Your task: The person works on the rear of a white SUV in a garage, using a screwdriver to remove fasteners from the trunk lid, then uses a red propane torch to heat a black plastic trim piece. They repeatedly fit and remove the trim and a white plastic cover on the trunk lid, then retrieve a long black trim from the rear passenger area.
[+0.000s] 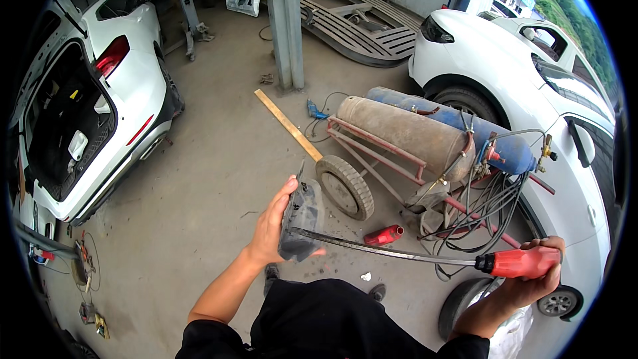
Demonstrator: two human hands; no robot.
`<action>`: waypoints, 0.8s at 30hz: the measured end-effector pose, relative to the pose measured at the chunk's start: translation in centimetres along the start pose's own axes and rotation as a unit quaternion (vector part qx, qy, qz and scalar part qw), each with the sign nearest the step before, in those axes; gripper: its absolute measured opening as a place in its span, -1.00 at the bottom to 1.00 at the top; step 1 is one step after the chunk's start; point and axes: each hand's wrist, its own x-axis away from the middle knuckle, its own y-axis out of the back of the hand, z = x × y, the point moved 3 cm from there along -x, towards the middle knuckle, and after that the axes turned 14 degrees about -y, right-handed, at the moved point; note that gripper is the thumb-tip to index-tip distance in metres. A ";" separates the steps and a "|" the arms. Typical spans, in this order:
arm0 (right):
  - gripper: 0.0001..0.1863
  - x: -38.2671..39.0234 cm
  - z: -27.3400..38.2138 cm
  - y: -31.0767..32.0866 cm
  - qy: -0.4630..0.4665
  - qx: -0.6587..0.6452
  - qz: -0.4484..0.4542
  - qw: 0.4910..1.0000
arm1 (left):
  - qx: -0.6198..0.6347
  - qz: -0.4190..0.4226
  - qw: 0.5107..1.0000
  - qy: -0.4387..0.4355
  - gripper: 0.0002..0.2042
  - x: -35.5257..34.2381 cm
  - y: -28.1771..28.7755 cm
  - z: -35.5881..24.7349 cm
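My left hand [267, 226] is closed round a dark grey, dusty plastic part [302, 216], held up in front of my body. The part's far side and some of my fingers are hidden behind it. My right hand [541, 269] grips the red handle of a long pry bar [399, 252] with a flat metal shaft. The bar lies almost level across the view, pointing left. Its tip meets the plastic part near its lower middle; whether it presses in or only overlaps it, I cannot tell.
A red cart [419, 176] carries a grey-brown cylinder [405, 129], a blue cylinder [505, 146] and coiled hoses [482, 219]. Beside its wheel [344, 187] lie a wooden plank [287, 124] and a red bottle [383, 235]. White cars stand left [133, 93] and right [565, 133]; a steel post [286, 33] rises behind.
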 end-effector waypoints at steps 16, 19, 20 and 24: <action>-0.52 0.1 -0.2 0.5 0.001 0.001 0.021 1.000 | -0.009 0.024 1.000 -0.006 0.25 0.4 -0.3 0.2; -0.51 0.1 -0.1 0.7 -0.003 0.002 0.018 1.000 | -0.010 0.019 1.000 -0.012 0.21 0.0 -0.4 0.1; -0.51 0.1 -0.1 0.8 -0.003 0.004 0.017 1.000 | -0.012 0.011 1.000 -0.015 0.18 -0.2 -0.4 0.0; -0.49 0.0 -0.2 1.2 -0.005 0.007 0.019 1.000 | -0.023 0.007 0.999 -0.033 0.13 -0.4 -0.3 0.0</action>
